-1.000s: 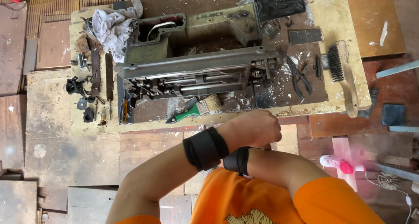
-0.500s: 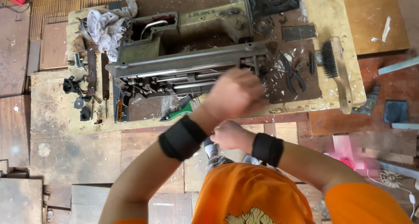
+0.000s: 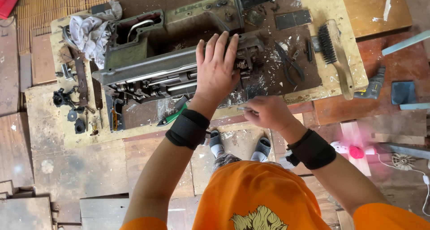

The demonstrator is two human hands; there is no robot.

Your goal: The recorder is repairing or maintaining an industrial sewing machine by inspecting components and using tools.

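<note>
the left hand point(image 3: 216, 68) is lying flat, fingers spread apart, on the underside of an old green-grey sewing machine head point(image 3: 174, 55) that is resting tipped on its side across a worn, paint-flecked wooden board point(image 3: 313, 84). the right hand point(image 3: 267, 112) is hovering just past the board's near edge, fingers pinched together on a small thin metal part point(image 3: 245, 108) too small to identify. a green-handled tool point(image 3: 172, 116) is lying just beside the left wrist, near that same edge. pliers point(image 3: 289, 62) are lying on the dark patch right of the machine, and a wooden-backed brush point(image 3: 336, 55) is sitting close to the board's right edge, its handle reaching the rim. a crumpled grey rag point(image 3: 92, 30) is bunching against the machine's far left end, with loose black parts point(image 3: 67, 104) scattered along the left margin. open board is showing between the pliers and the near edge.
</note>
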